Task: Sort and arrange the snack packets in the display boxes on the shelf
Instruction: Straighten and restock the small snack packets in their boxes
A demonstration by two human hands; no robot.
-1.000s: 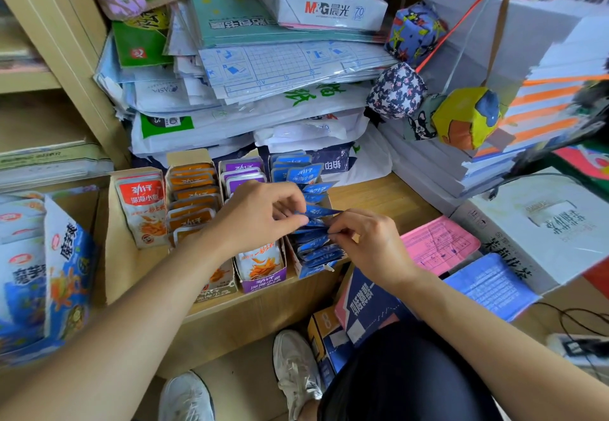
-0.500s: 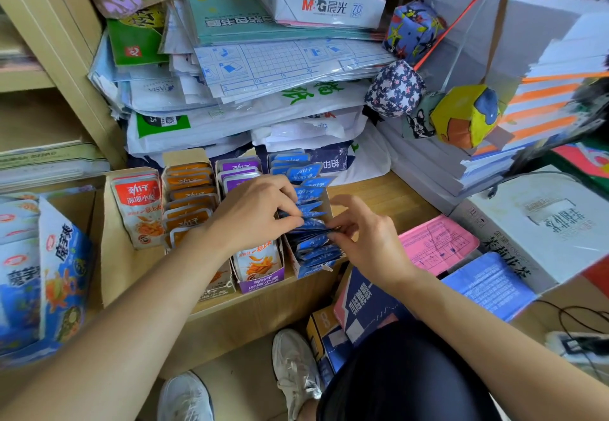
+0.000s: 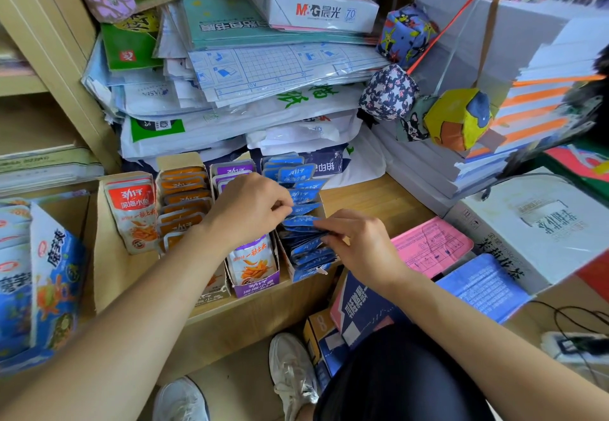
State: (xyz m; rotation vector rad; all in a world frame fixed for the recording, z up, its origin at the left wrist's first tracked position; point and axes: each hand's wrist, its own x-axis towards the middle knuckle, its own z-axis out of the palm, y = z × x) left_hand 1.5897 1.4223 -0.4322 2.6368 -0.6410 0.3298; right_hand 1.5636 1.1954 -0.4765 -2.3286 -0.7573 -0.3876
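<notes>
Several narrow display boxes stand side by side on the wooden shelf point(image 3: 379, 200): red packets point(image 3: 133, 209), orange packets point(image 3: 184, 196), purple packets point(image 3: 252, 262) and blue packets point(image 3: 304, 190). My left hand point(image 3: 247, 209) reaches over the purple box and pinches the top edges of blue packets in the middle of their row. My right hand point(image 3: 359, 242) pinches blue packets from the right side, fingertips on their edges. The front blue packets lean forward and lie unevenly.
A tall pile of bagged paper and notebooks point(image 3: 247, 74) rises right behind the boxes. Fabric balls point(image 3: 389, 91) hang at the right. Pink point(image 3: 431, 246) and blue point(image 3: 481, 285) packs lie on the shelf's right. A big blue snack box point(image 3: 49, 282) stands at left.
Both hands stay in the blue row. My right hand has closed in from a more spread pose onto the packets' edges; my left hand has shifted slightly along the row.
</notes>
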